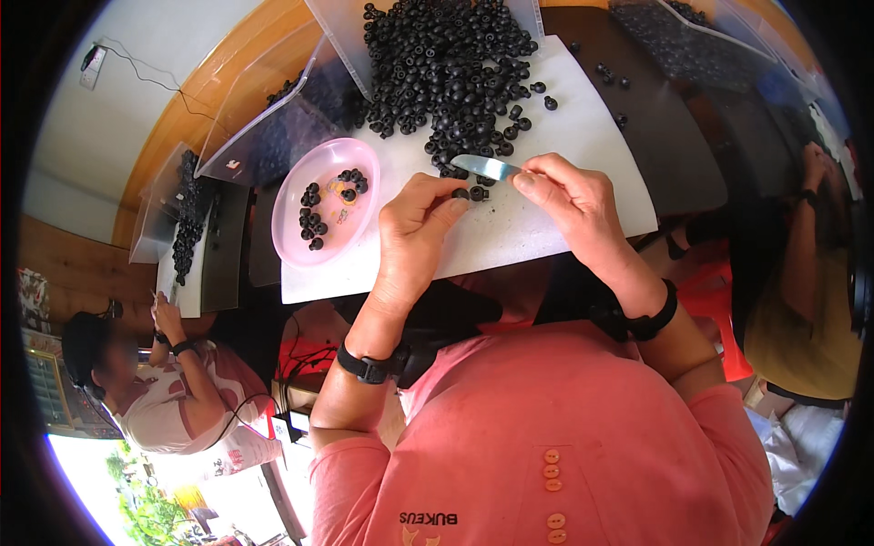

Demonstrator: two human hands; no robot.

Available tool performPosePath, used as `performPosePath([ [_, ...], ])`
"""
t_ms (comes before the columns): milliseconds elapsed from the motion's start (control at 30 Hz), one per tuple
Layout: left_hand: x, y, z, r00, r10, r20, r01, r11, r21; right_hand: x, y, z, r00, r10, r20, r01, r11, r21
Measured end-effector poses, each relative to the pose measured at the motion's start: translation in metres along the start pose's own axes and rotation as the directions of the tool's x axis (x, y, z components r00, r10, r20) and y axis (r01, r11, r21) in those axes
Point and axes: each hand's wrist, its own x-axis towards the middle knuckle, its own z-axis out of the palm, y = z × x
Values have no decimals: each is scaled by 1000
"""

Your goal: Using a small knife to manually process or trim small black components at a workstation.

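Observation:
My right hand point(574, 196) is closed around a small knife point(485, 167), whose silver blade points left over the white board point(555, 227). Between the thumb and fingertips of my left hand point(411, 227) is a small round black part point(461, 193), partly hidden by the fingers. Another black part point(479, 193) lies just right of those fingertips, below the blade. Beyond both hands spreads a heap of black knobbed parts point(446, 73), spilling toward me. A pink plastic bowl point(284, 214) stands left of my left hand, with several black parts inside.
Clear plastic bins point(273, 118) with black parts stand at the far left, and another bin point(692, 36) at the far right. A co-worker point(182, 391) works at the left. A second person's arm point(801, 218) shows at the right, near a red stool point(715, 300).

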Motion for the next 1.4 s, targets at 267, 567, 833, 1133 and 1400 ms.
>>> performPosePath([
  [267,-3,2,11,957,-278,76,256,696,-671,-2,-4,11,988,-149,-36,130,938,-320],
  [567,-6,-2,21,939,-320,125,281,503,-818,-7,4,11,902,-428,-48,356,804,-476],
  [833,-7,-6,21,955,-258,144,257,486,-835,-1,-4,5,982,-187,-14,173,936,-306],
  [1133,-6,-5,20,946,-273,174,293,491,-821,6,-5,8,984,-171,53,178,898,-402],
  [1400,-5,0,20,934,-285,214,333,488,-807,5,-3,8,981,-189,47,191,885,-424],
])
